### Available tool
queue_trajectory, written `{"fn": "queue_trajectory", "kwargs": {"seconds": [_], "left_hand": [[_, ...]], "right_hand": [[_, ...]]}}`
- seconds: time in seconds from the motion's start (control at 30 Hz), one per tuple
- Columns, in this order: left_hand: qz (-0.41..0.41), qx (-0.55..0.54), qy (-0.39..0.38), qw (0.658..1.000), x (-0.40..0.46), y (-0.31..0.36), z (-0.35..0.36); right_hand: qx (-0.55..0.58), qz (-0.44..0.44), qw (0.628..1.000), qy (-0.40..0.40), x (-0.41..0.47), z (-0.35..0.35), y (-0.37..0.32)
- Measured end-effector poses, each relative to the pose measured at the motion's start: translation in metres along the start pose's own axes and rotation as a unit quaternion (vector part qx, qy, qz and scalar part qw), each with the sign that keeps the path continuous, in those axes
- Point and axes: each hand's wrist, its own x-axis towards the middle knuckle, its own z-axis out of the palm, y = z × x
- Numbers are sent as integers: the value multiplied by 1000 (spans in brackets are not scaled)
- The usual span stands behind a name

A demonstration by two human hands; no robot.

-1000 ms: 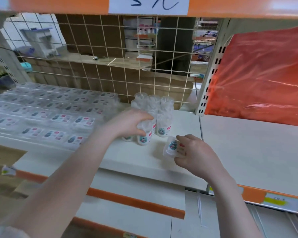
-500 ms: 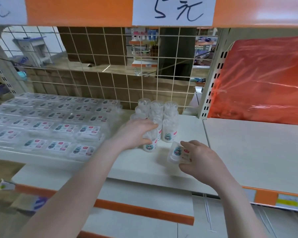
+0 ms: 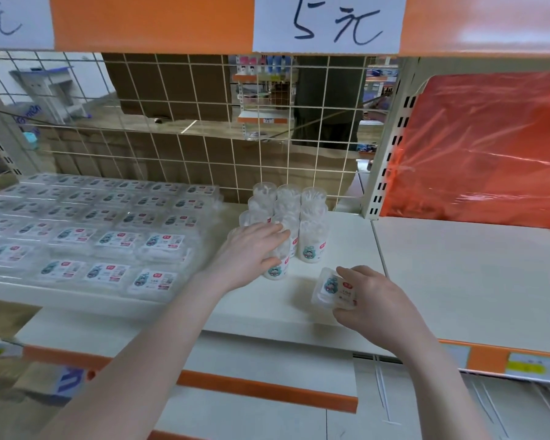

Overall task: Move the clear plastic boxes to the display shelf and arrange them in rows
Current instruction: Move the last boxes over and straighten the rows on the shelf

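Several clear round plastic boxes of cotton swabs (image 3: 311, 239) stand in rows on the white display shelf (image 3: 331, 325), near the wire grid back. My left hand (image 3: 251, 255) lies over the front-left boxes, its fingers straight across their tops and sides. The labelled box (image 3: 277, 268) at the front shows under that hand. My right hand (image 3: 375, 303) grips one clear box (image 3: 329, 290) tipped on its side, just to the right of the rows and low over the shelf.
Flat clear packs (image 3: 108, 239) with labels fill the left part of the shelf in rows. An orange plastic sheet (image 3: 489, 147) hangs over the right bay behind a perforated upright (image 3: 391, 147). A price sign (image 3: 327, 23) hangs on the shelf above.
My left hand has opened from a curled hold to flat fingers over the front boxes. My right hand with its box has stayed beside the rows; the view rose a little.
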Motion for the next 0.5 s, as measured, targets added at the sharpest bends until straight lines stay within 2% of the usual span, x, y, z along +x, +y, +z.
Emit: {"fn": "queue_trajectory", "kwargs": {"seconds": [0.17, 0.3, 0.5], "left_hand": [[-28, -33, 13, 999, -3, 1, 2], [-73, -66, 71, 993, -22, 4, -4], [-229, -33, 96, 968, -59, 2, 4]], "right_hand": [[-6, -18, 1000, -9, 8, 0, 11], [-11, -52, 998, -22, 17, 1, 20], [-44, -128, 990, -37, 30, 5, 25]]}}
